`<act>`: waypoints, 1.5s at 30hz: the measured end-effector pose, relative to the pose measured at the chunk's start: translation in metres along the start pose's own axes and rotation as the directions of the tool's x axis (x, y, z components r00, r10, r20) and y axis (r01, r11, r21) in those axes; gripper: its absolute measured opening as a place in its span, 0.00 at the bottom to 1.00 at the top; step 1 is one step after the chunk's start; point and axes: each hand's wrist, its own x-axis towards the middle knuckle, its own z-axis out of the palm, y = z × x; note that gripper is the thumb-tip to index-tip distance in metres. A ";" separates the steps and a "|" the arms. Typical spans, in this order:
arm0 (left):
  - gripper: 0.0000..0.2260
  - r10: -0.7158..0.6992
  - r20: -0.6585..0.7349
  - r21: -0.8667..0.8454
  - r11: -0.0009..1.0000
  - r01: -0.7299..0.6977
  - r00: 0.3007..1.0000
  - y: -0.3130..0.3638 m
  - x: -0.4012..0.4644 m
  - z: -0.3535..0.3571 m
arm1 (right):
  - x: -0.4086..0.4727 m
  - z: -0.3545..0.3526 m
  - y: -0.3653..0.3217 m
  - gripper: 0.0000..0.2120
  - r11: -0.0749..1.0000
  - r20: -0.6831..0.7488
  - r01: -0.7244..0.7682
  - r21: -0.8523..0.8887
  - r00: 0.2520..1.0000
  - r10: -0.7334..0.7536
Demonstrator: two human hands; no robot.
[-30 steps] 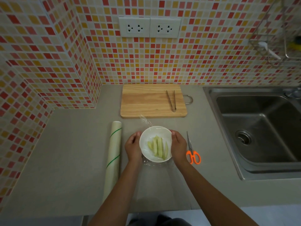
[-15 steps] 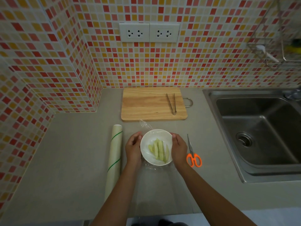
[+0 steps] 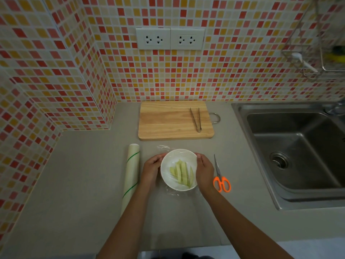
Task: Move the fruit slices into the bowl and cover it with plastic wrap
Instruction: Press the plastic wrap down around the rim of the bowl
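Note:
A white bowl (image 3: 168, 161) sits on the grey counter and holds several pale green fruit slices (image 3: 181, 173). Clear plastic wrap (image 3: 164, 147) is stretched over the bowl's top, with loose edges showing behind and below it. My left hand (image 3: 151, 168) cups the bowl's left side and presses the wrap against it. On the opposite side my right hand (image 3: 204, 170) does the same. The roll of plastic wrap (image 3: 131, 174) lies lengthwise to the left of the bowl.
Orange-handled scissors (image 3: 221, 181) lie just right of my right hand. A wooden cutting board (image 3: 168, 120) with metal tongs (image 3: 196, 119) on it rests behind the bowl. A steel sink (image 3: 298, 152) fills the right. Tiled walls close the back and left.
My head has tilted up, so the scene sits lower in view. Both hands stay on the bowl's sides, fingers sliding slightly along the rim.

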 end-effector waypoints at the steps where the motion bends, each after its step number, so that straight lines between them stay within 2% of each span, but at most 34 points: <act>1: 0.12 -0.022 0.031 0.008 1.000 0.022 0.999 0.002 0.003 -0.004 | 0.001 0.000 0.000 0.13 1.000 0.004 0.004 -0.005 1.000 -0.004; 4: 0.15 -0.065 0.077 0.097 0.994 0.057 0.995 0.011 0.009 -0.009 | 0.002 -0.002 0.000 0.13 0.999 0.022 0.012 -0.030 1.000 -0.011; 6: 0.15 -0.061 0.055 0.163 0.985 0.052 0.997 0.017 0.012 -0.006 | 0.003 -0.002 0.000 0.13 0.999 0.025 0.010 -0.031 1.000 -0.009; 9: 0.14 0.029 -0.095 0.177 0.984 -0.012 0.995 0.023 0.008 0.004 | 0.004 -0.003 0.001 0.13 1.000 0.041 0.014 -0.022 0.999 -0.013; 12: 0.12 0.213 -0.294 0.082 0.977 -0.197 0.932 0.018 -0.007 0.012 | 0.004 -0.005 -0.001 0.13 1.000 0.074 0.007 0.008 0.997 -0.008; 14: 0.15 0.227 -0.281 -0.006 0.971 -0.239 0.932 0.010 -0.015 0.018 | 0.004 -0.006 -0.002 0.13 0.998 0.087 -0.035 0.046 0.996 0.031; 16: 0.19 0.182 -0.216 -0.065 0.978 -0.200 0.959 0.003 -0.019 0.027 | 0.005 -0.007 -0.004 0.15 0.986 0.102 -0.106 0.129 0.990 0.093; 18: 0.20 0.129 -0.180 -0.114 0.982 -0.151 0.975 0.000 -0.022 0.034 | 0.002 -0.009 -0.005 0.17 0.967 0.143 -0.166 0.195 0.980 0.139; 20: 0.18 0.140 -0.172 -0.117 0.980 -0.161 0.975 -0.003 -0.023 0.039 | -0.002 -0.009 -0.004 0.18 0.955 0.200 -0.199 0.222 0.967 0.155; 23: 0.17 0.130 -0.182 -0.139 0.978 -0.157 0.975 -0.004 -0.026 0.042 | -0.003 -0.010 -0.004 0.19 0.950 0.238 -0.220 0.220 0.957 0.167; 26: 0.21 0.039 -0.192 -0.139 0.988 -0.067 0.981 -0.004 -0.026 0.041 | 0.004 -0.014 -0.010 0.20 0.971 0.288 -0.199 0.134 0.945 0.154; 28: 0.22 0.019 -0.210 -0.074 0.997 -0.035 0.978 -0.004 -0.028 0.036 | 0.010 -0.018 -0.014 0.21 0.982 0.326 -0.173 0.080 0.935 0.138; 29: 0.20 0.080 -0.231 0.014 0.997 -0.079 0.970 -0.002 -0.028 0.032 | 0.013 -0.020 -0.017 0.21 0.985 0.335 -0.161 0.058 0.933 0.133; 30: 0.18 0.199 -0.255 0.150 0.975 -0.164 0.946 0.000 -0.027 0.028 | 0.015 -0.022 -0.020 0.21 0.990 0.322 -0.136 0.027 0.939 0.120; 32: 0.13 0.403 -0.279 0.380 0.880 -0.286 0.871 0.005 -0.021 0.022 | 0.018 -0.024 -0.024 0.20 0.998 0.220 -0.050 -0.049 0.974 0.060; 33: 0.12 0.438 -0.302 0.422 0.858 -0.294 0.847 0.008 -0.016 0.019 | 0.016 -0.025 -0.025 0.19 0.998 0.150 -0.021 -0.061 0.988 0.030; 35: 0.12 0.412 -0.302 0.398 0.874 -0.279 0.860 0.014 -0.007 0.017 | 0.006 -0.026 -0.020 0.17 0.999 0.054 -0.040 -0.012 0.998 0.041; 38: 0.17 0.188 -0.138 0.176 0.971 -0.163 0.972 0.019 -0.001 0.029 | -0.012 -0.019 -0.009 0.20 0.983 0.116 -0.140 0.118 0.985 0.126; 40: 0.22 0.072 -0.068 0.141 0.988 -0.061 0.995 0.015 0.000 0.038 | -0.011 -0.014 -0.011 0.23 0.974 0.147 -0.185 0.130 0.975 0.166; 42: 0.23 0.061 -0.083 0.167 0.985 -0.046 0.995 0.008 -0.004 0.038 | 0.000 -0.013 -0.019 0.24 0.981 0.170 -0.176 0.077 0.972 0.161; 45: 0.21 0.094 -0.164 0.225 0.973 -0.056 0.982 0.000 -0.004 0.028 | 0.009 -0.017 -0.022 0.22 0.998 0.145 -0.066 0.011 0.987 0.064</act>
